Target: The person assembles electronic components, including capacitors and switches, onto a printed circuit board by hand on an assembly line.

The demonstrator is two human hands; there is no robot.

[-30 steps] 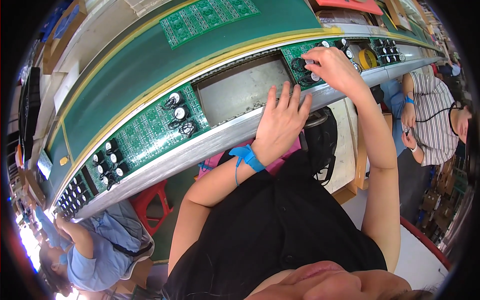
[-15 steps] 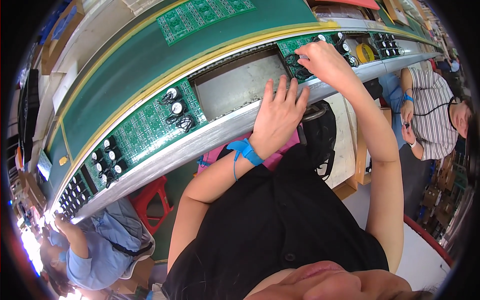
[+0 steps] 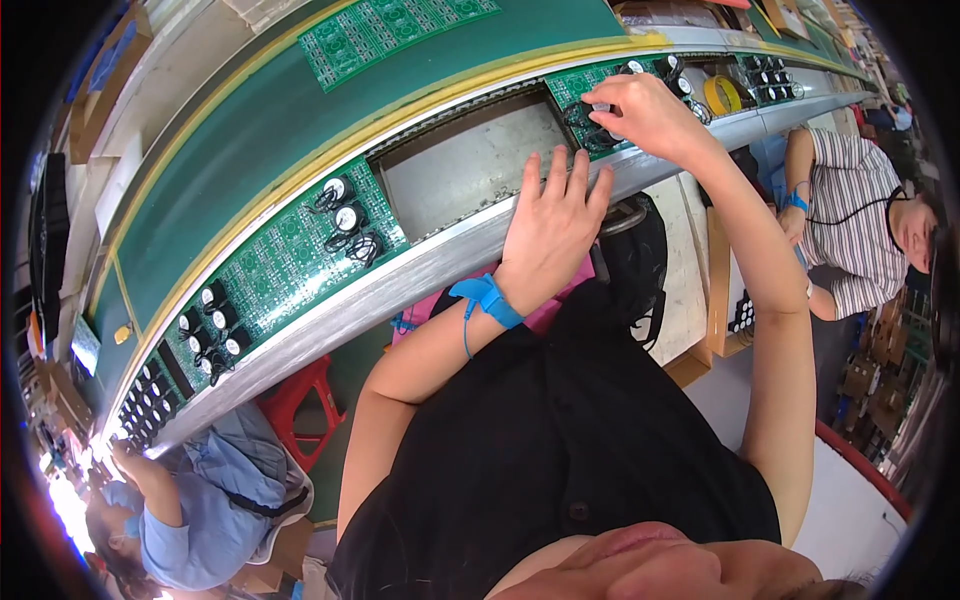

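Observation:
My left hand (image 3: 548, 232), with a blue strap on its wrist, lies with fingers spread on the metal rail (image 3: 470, 247) at the near edge of the line. Farther right, my right hand (image 3: 655, 122) is bent over a green circuit board (image 3: 568, 88), thumb and forefinger closed together beside black wired parts (image 3: 577, 117). What is between those fingertips, if anything, is too small to make out. Left of the opening in the line lies another circuit board (image 3: 290, 255); round white-topped parts with coiled black leads (image 3: 347, 218) sit on its right end.
Bare circuit boards (image 3: 395, 35) lie on the green surface beyond the rail. A yellow tape roll (image 3: 721, 95) is at right. One person in blue (image 3: 205, 535) works at far left; another in stripes (image 3: 850, 215) is at right. A red stool (image 3: 305, 410) stands below the line.
The whole view has shifted slightly. My right hand stays at the same board with its fingertips still close together, and my left hand remains on the rail. The striped-shirt person's hands have moved.

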